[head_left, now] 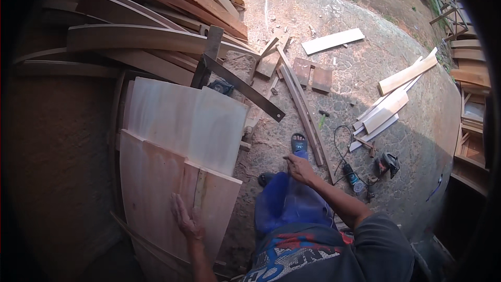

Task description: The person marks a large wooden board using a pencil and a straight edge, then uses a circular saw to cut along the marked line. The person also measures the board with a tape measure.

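My left hand (187,220) lies with fingers stretched out over a wide pale wooden panel (151,188), beside a narrow strip (199,188) near its right side. Further up, another pale panel (182,120) adjoins it. My right hand (300,169) is in front of my knees, fingers apart and slightly bent, with nothing visible in it. Beyond the panels, a long dark blade (245,90) with a hole at its end sticks out to the right from a dark upright piece (207,55). A dark tool (221,87) sits under the blade, partly hidden.
Planks (141,39) are heaped at the far left. Long wooden strips (302,109) lie on the ground ahead, near a green-handled hammer (323,118). Loose boards (386,109), a corded power tool (353,178) and another power tool (387,164) lie to the right. Wooden frames (472,146) stand at the right edge.
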A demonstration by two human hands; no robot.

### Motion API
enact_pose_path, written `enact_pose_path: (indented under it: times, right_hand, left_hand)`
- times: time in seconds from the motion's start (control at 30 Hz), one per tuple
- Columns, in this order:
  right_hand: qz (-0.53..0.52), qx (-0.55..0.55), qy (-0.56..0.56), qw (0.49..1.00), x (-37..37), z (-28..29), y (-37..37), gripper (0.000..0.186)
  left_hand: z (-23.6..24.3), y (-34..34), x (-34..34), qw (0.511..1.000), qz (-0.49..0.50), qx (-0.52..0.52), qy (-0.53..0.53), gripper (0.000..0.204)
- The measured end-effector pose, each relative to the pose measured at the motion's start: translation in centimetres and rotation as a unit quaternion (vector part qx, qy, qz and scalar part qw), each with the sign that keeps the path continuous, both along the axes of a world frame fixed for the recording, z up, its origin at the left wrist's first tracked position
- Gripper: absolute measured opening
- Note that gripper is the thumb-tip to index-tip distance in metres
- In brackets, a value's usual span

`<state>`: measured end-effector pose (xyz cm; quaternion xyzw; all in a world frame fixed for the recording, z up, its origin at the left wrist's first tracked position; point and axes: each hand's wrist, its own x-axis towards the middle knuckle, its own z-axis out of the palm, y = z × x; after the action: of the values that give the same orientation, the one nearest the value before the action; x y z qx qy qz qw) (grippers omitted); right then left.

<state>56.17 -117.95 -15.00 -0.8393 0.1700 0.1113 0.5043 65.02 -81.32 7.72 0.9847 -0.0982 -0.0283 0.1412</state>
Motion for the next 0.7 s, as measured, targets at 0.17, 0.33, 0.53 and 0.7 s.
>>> enact_pose_path:
  times: [0.17, 0.33, 0.53, 0.7]
  right_hand:
    - [-0.074, -0.079, 0.206, 0.973, -5.2, -21.3, -7.4, 0.022]
    - [-0.101, -0.117, 0.35, 0.924, -3.7, -34.1, -12.1, 0.027]
    - [-0.159, -0.126, 0.35, 0.915, -3.1, -49.7, -14.8, 0.029]
    - [-0.155, -0.142, 0.353, 0.911, 1.1, -55.1, -11.9, 0.05]
  left_hand:
    - [-3.7, -8.9, 6.0, 0.971, -0.226, 0.071, 0.01, 0.067]
    - [-6.9, -9.1, 6.1, 0.955, -0.273, 0.103, -0.052, 0.064]
    - [-5.5, -9.7, 6.0, 0.93, -0.303, 0.206, 0.02, 0.052]
    - [-6.7, -8.7, 2.8, 0.96, -0.223, 0.116, -0.121, 0.062]
